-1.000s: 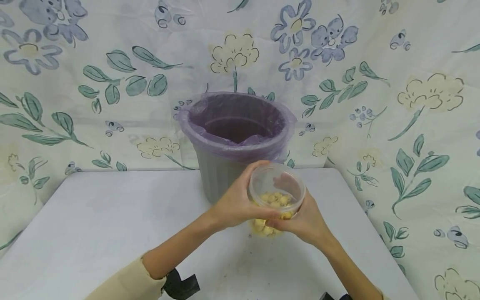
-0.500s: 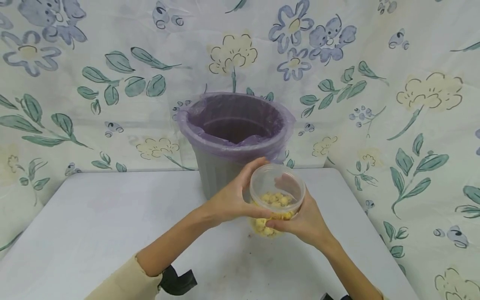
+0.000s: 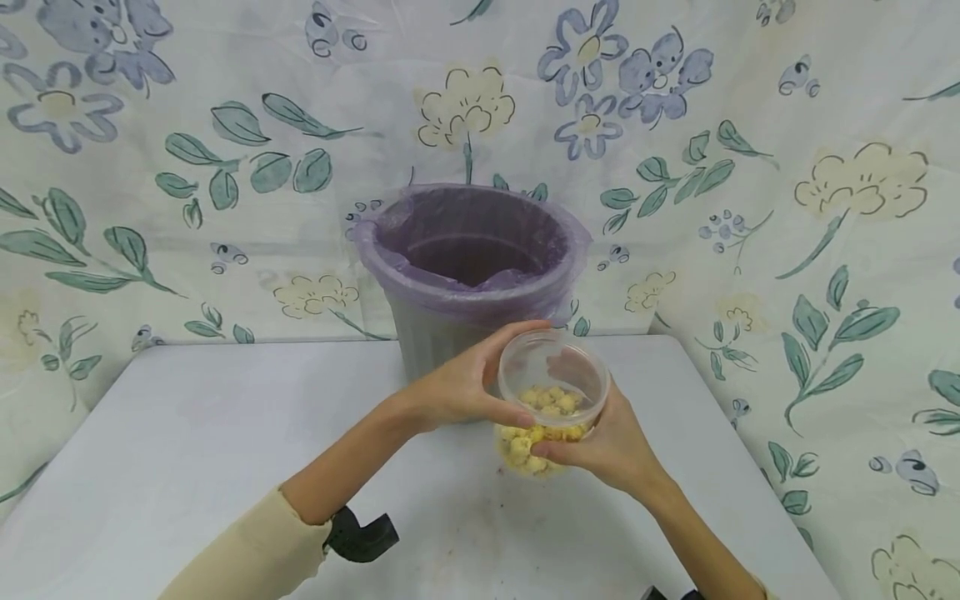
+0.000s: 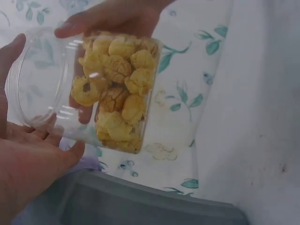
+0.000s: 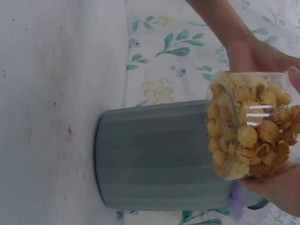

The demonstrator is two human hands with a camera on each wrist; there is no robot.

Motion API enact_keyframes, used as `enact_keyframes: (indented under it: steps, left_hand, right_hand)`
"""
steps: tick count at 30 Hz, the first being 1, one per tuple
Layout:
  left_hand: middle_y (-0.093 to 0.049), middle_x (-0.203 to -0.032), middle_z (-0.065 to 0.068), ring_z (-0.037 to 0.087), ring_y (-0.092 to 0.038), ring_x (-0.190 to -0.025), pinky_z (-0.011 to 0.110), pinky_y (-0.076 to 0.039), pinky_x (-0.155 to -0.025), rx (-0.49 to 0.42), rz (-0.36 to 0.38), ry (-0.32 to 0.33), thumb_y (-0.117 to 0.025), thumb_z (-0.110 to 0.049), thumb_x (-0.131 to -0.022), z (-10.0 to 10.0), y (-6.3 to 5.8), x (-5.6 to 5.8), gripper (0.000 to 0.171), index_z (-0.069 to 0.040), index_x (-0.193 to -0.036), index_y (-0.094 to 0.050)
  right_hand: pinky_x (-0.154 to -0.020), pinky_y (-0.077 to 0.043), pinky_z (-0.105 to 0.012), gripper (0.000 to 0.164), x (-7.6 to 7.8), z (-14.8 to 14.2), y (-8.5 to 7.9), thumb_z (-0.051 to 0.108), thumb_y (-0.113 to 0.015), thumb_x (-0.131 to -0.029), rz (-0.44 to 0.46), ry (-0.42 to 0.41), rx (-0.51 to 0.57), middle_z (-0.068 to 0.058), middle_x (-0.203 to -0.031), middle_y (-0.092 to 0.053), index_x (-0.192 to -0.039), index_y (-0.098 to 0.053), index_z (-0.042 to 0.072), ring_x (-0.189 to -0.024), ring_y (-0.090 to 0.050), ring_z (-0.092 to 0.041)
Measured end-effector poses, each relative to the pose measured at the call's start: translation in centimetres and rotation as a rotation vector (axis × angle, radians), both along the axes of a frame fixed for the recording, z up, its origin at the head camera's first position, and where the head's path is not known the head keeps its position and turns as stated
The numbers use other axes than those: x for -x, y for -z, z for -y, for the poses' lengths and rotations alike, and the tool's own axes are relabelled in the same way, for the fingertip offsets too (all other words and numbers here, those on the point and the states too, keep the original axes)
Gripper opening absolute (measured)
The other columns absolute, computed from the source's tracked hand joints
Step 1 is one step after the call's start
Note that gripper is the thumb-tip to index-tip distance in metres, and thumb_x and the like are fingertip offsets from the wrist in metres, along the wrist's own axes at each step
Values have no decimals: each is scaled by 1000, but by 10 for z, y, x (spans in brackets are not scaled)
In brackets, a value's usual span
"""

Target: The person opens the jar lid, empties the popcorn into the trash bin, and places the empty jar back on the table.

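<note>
Above the table, both hands hold a clear plastic jar [image 3: 553, 367] partly filled with yellow popcorn [image 4: 117, 93]. The left hand [image 3: 461, 390] curls round the jar's round top end, thumb on the near side and fingers on the far side. Lower down, the right hand [image 3: 618, 442] grips the jar's body from the right, its thumb across the front. In the left wrist view, the jar's top end has a clear ridged rim [image 4: 35, 77] between the left thumb and fingers. The popcorn lies in the jar's lower half, seen closely in the right wrist view.
Just behind the hands, a grey bin [image 3: 423, 342] lined with a purple bag [image 3: 367, 250] stands on the white table [image 3: 225, 442]. Small dark crumbs [image 3: 501, 505] dot the tabletop. A floral cloth [image 3: 247, 208] hangs behind and at the right side.
The left thumb has slid left along the jar's rim and the left hand has turned slightly. The jar and the right hand stay almost in place.
</note>
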State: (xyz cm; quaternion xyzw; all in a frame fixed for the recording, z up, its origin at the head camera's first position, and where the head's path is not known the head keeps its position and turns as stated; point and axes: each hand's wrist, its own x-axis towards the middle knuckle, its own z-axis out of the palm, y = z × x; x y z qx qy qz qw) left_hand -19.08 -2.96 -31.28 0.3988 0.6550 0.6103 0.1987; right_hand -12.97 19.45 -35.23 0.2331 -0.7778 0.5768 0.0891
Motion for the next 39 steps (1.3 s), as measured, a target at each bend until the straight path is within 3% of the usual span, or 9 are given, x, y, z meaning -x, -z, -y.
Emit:
enact_keyframes:
  steps: [7,12,16,22,24,27,32,39]
  left_hand:
    - [-45,-146,2,25,-45,-128,51,-39,-104,-23,-31,-267,-90,-21,-74,-12,1,-27,101,-16,-155,-29]
    - [-43,-146,3,26,-45,-127,50,-37,-104,-16,-2,-336,-90,-23,-74,-17,0,-37,105,-16,-156,-24]
    - [-34,-154,0,25,-38,-134,52,-33,-109,31,4,-303,-91,-29,-72,-13,-3,-33,112,-19,-158,-19]
    - [-19,-163,-2,22,-25,-145,55,-21,-115,60,6,-76,-89,-53,-68,1,-10,-12,125,-18,-160,-13]
    - [-17,-163,-2,22,-25,-145,54,-22,-115,68,12,0,-88,-60,-65,4,-12,-6,129,-17,-160,-12]
    - [-21,-162,-2,21,-29,-144,52,-29,-113,81,21,62,-88,-60,-65,6,-12,1,127,-18,-160,-15]
    - [-31,-157,-2,21,-38,-139,47,-38,-108,68,2,23,-88,-42,-74,4,-10,1,109,-16,-158,-24]
    - [-38,-152,-1,24,-39,-135,56,-32,-109,40,-55,-126,-88,-32,-76,0,-9,-12,99,-16,-156,-30]
  right_hand:
    - [-96,-46,-30,96,2,-2,1,9,-93,-67,-21,39,-23,-10,-136,-55,-146,-39,5,-120,-53,-27]
    - [-96,-46,-30,96,2,-2,2,9,-93,-66,-18,49,-27,-9,-136,-55,-146,-40,6,-119,-53,-26]
    - [-96,-46,-30,97,2,-2,2,10,-93,-67,-2,40,-12,-11,-137,-55,-146,-39,6,-120,-53,-27]
    - [-97,-46,-30,98,1,0,0,10,-93,-67,12,24,-3,-11,-138,-54,-148,-38,6,-121,-52,-28]
    - [-98,-46,-30,99,0,0,0,9,-93,-67,15,16,2,-12,-138,-53,-148,-37,6,-122,-52,-29]
    - [-99,-45,-30,98,-1,1,0,9,-93,-67,18,5,8,-12,-138,-53,-148,-38,7,-123,-52,-29]
    - [-99,-45,-29,98,-1,1,0,11,-93,-66,12,2,12,-12,-138,-54,-148,-38,7,-123,-52,-29]
    - [-99,-46,-29,97,0,0,0,14,-93,-68,-1,14,2,-14,-139,-53,-147,-38,5,-123,-51,-33]
